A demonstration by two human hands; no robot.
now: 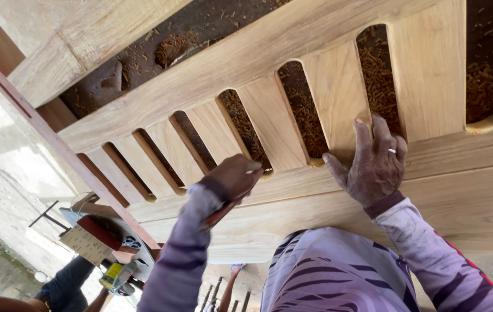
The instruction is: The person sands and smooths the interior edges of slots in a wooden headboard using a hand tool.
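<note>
While right hand flattens on slatted panel — left hand grips tool.

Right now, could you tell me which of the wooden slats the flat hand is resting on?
The right hand rests on the foot of the second slat from the right, next to the widest slat; the other slats are untouched.

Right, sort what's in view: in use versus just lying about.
In use:
- slatted wooden panel
- red-handled tool in the left hand
- right hand, flat on the panel

Lying about:
- sandpaper sheet
- yellow can
- wood shavings
</note>
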